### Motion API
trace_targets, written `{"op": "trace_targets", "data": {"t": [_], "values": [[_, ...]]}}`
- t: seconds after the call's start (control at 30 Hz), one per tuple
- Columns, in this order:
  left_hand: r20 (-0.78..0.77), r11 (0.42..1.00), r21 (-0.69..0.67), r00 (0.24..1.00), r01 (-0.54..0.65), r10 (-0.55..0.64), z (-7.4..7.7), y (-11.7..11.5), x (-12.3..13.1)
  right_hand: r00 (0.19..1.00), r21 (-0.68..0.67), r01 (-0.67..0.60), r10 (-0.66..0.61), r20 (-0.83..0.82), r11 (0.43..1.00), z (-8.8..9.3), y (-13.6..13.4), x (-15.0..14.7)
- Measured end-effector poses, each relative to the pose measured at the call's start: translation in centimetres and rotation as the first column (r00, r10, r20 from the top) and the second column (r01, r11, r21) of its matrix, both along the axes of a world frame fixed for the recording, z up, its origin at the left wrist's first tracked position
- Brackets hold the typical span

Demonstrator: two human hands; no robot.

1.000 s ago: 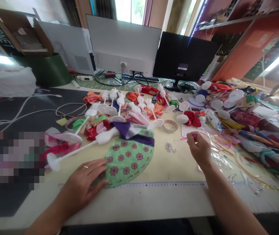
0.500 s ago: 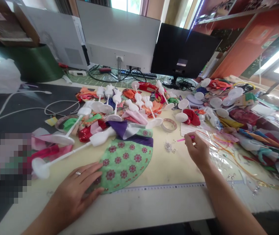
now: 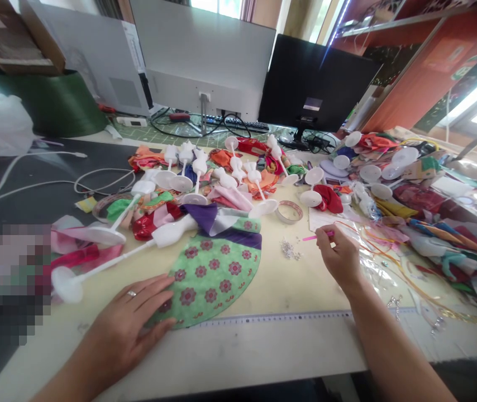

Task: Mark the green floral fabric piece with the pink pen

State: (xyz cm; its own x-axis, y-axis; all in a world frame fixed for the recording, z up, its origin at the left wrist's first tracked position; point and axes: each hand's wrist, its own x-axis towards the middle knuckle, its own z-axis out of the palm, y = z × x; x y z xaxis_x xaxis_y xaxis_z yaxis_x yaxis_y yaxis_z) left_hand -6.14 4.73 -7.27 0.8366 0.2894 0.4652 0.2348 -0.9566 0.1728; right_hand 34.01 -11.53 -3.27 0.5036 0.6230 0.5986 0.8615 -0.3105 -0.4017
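The left hand [image 3: 126,319] is resting on the green floral fabric [image 3: 215,279] on the table [image 3: 263,357], fingers extended, thumb apart. The right hand [image 3: 341,258] is pinching a pink stick [image 3: 311,238] near loose beads [image 3: 291,249] (a pile is lying unused; any attached cannot be confirmed).

There are two hands, a left hand [image 3: 127,324] and a right hand [image 3: 339,258], with one pink stick [image 3: 310,238], one green skirt [image 3: 217,279] and one ring [image 3: 131,293]. I count one ruler [image 3: 272,319], two monitors [image 3: 309,84], one cardboard box [image 3: 43,36] and at least eight white dress forms [image 3: 173,233]. The gems [image 3: 290,249] are too small to count.
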Motion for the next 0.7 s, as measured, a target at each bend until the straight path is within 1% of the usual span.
{"op": "trace_targets", "data": {"t": [0.1,0.2,0.47,0.7], "values": [[0.007,1.000,0.016,1.000,0.007,-0.007,0.16,0.06,0.16,1.000,-0.008,-0.009,0.009,0.011,1.000,0.04,0.10,-0.13],[0.004,1.000,0.002,1.000,-0.005,0.005,0.17,0.02,0.17,1.000,-0.010,0.002,-0.002,0.013,1.000,0.08,0.18,-0.19],[-0.017,1.000,0.006,1.000,-0.007,0.007,0.32,-0.16,0.08,0.999,-0.019,-0.015,0.014,-0.037,1.000,-0.03,0.26,-0.34],[-0.012,1.000,-0.004,1.000,-0.010,0.010,0.42,-0.15,0.22,0.998,0.026,-0.016,0.018,-0.067,1.000,0.01,0.22,-0.44]]}}
